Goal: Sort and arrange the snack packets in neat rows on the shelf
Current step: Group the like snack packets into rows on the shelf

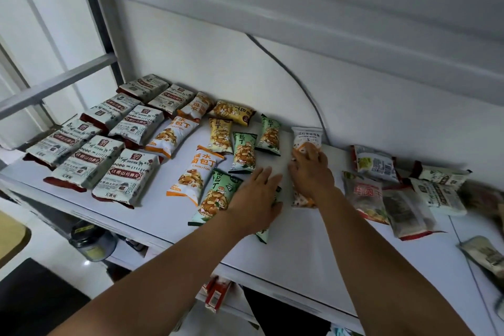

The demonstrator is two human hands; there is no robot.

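Note:
Snack packets lie on the white shelf (286, 259). At the left are two rows of grey-and-maroon packets (99, 161). In the middle stand orange-white crouton packets (192, 174), yellow ones (219, 135) and green ones (244, 153). My left hand (256, 199) lies flat, fingers straight, on a green packet (215, 199) at the shelf's front. My right hand (312, 172) rests on white packets with orange trim (305, 138); its fingers curl over the far one, and a second one (302, 200) shows below the wrist.
An unsorted pile of mixed packets (401, 194) lies at the right end of the shelf. A grey cable (300, 84) runs down the back wall. A higher shelf (327, 8) hangs overhead. Below the shelf are a jar (91, 240) and red boxes (216, 294).

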